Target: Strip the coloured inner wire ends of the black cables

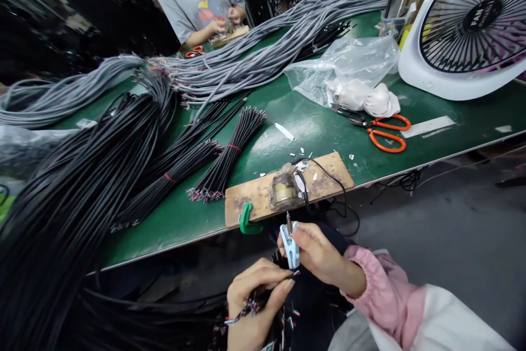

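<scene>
My right hand (316, 252), in a pink sleeve, is closed on a small light-blue cutter (291, 249) whose metal tip points up toward the bench edge. Just below it, my left hand (252, 307) pinches a black cable end (246, 310) with stripped coloured wires. Both hands are below the edge of the green table (304, 132), in front of a wooden board (255, 197) clamped there by a green clip (246, 219). A brownish lump (284, 191) sits on the board, with a thin black wire looping off it.
Bundles of black cables (224, 159) and a great heap of them (78, 192) fill the left. Grey cables (263, 50) run across the back. Orange-handled scissors (386, 132), a plastic bag (349, 72) and a white fan (468, 33) lie right. Another person (201, 3) works opposite.
</scene>
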`<state>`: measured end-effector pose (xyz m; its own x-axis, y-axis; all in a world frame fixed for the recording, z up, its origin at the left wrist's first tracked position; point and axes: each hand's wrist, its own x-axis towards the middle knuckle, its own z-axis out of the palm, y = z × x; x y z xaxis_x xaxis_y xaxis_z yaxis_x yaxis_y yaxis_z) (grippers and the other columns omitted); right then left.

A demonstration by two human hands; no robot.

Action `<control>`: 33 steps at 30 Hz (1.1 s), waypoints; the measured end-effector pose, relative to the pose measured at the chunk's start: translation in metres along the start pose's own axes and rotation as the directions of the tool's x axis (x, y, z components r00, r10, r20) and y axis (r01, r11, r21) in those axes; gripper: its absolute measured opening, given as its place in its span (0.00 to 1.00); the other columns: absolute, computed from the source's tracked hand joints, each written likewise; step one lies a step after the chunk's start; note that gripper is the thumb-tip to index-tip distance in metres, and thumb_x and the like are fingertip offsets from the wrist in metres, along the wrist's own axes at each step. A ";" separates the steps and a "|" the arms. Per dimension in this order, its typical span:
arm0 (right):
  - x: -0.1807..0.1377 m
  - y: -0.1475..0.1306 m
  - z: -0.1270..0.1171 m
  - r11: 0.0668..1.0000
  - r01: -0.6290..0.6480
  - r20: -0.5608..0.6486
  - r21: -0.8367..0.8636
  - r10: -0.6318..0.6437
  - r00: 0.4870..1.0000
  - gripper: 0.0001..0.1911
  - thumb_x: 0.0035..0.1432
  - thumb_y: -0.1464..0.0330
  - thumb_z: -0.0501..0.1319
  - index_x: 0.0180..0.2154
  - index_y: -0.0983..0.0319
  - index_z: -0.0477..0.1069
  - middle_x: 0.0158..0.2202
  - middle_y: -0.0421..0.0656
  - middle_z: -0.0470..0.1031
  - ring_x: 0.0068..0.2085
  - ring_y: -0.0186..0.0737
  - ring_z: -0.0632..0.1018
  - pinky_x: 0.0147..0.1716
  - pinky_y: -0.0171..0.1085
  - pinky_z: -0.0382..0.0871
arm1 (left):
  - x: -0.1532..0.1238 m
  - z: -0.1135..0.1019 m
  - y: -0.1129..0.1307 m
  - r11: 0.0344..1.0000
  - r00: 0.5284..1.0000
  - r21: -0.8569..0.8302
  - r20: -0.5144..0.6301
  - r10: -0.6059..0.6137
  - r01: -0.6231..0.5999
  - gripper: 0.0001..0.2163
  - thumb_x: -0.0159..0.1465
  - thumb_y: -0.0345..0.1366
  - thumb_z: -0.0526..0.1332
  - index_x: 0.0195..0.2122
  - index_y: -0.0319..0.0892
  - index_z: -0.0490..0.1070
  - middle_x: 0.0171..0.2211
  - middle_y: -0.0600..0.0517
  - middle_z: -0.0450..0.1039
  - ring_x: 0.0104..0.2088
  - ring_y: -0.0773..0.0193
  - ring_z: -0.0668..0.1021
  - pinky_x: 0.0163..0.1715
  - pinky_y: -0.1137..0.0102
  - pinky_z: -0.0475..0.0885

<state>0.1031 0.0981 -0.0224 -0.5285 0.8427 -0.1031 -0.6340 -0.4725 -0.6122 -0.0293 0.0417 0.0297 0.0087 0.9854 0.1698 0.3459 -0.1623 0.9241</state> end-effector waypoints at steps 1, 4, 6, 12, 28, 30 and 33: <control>0.000 -0.001 0.001 1.000 0.002 -0.008 0.009 -0.002 1.000 0.28 0.55 0.45 0.66 0.29 0.66 0.72 0.25 0.39 0.68 0.24 0.29 0.67 0.24 0.30 0.60 | 0.000 0.001 -0.001 1.000 1.000 -0.004 -0.001 -0.015 0.015 0.06 0.56 0.26 0.70 0.27 0.45 0.82 0.20 0.56 0.76 0.19 0.68 0.75 0.19 0.78 0.67; 0.001 -0.004 0.003 1.000 -0.004 -0.010 0.029 0.004 1.000 0.28 0.55 0.46 0.68 0.27 0.65 0.70 0.23 0.38 0.67 0.22 0.28 0.63 0.22 0.30 0.57 | -0.002 0.005 -0.001 0.993 0.993 -0.032 -0.023 -0.113 0.112 0.06 0.56 0.28 0.70 0.25 0.45 0.81 0.20 0.56 0.75 0.19 0.69 0.73 0.20 0.77 0.65; 0.000 -0.005 0.003 0.999 -0.022 -0.004 0.044 0.022 1.000 0.28 0.54 0.45 0.68 0.26 0.65 0.70 0.23 0.37 0.66 0.22 0.27 0.63 0.22 0.30 0.57 | -0.003 0.007 0.001 0.982 0.982 -0.049 -0.037 -0.186 0.184 0.06 0.56 0.29 0.70 0.23 0.45 0.81 0.19 0.56 0.74 0.20 0.69 0.72 0.21 0.76 0.64; -0.003 0.003 -0.005 0.984 -0.135 -0.017 0.116 0.138 0.990 0.34 0.53 0.39 0.63 0.26 0.66 0.73 0.21 0.39 0.66 0.25 0.32 0.66 0.27 0.32 0.58 | -0.002 0.010 0.006 0.969 0.969 -0.084 -0.065 -0.240 0.234 0.05 0.55 0.30 0.70 0.23 0.44 0.81 0.19 0.54 0.73 0.20 0.68 0.71 0.22 0.74 0.63; -0.051 -0.018 -0.025 0.756 0.143 0.014 -0.639 -0.175 0.985 0.15 0.60 0.58 0.67 0.29 0.64 0.78 0.27 0.42 0.73 0.27 0.35 0.70 0.28 0.35 0.62 | -0.025 0.006 -0.001 0.993 0.997 0.098 0.044 -0.068 0.064 0.05 0.59 0.28 0.69 0.27 0.43 0.81 0.20 0.53 0.76 0.19 0.66 0.75 0.20 0.75 0.68; -0.051 -0.025 -0.022 0.679 0.172 0.068 -0.713 -0.178 0.982 0.11 0.57 0.63 0.69 0.28 0.64 0.79 0.25 0.42 0.74 0.25 0.34 0.69 0.26 0.34 0.61 | -0.029 0.008 -0.001 0.990 0.997 0.132 0.049 -0.056 0.049 0.05 0.59 0.28 0.68 0.28 0.43 0.81 0.21 0.53 0.77 0.20 0.66 0.76 0.21 0.75 0.69; -0.055 -0.030 -0.017 0.590 0.194 0.105 -0.784 -0.182 0.978 0.10 0.59 0.66 0.67 0.27 0.64 0.78 0.22 0.40 0.72 0.23 0.33 0.69 0.23 0.34 0.60 | -0.032 0.010 -0.002 0.988 0.997 0.148 0.042 -0.057 0.050 0.04 0.60 0.28 0.68 0.29 0.43 0.81 0.22 0.53 0.78 0.21 0.65 0.77 0.22 0.75 0.70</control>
<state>0.1607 0.0707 -0.0116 -0.4602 0.8830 0.0927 -0.0334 0.0871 -0.9956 -0.0211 0.0111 0.0192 0.0283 0.9944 0.1021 0.4812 -0.1031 0.8705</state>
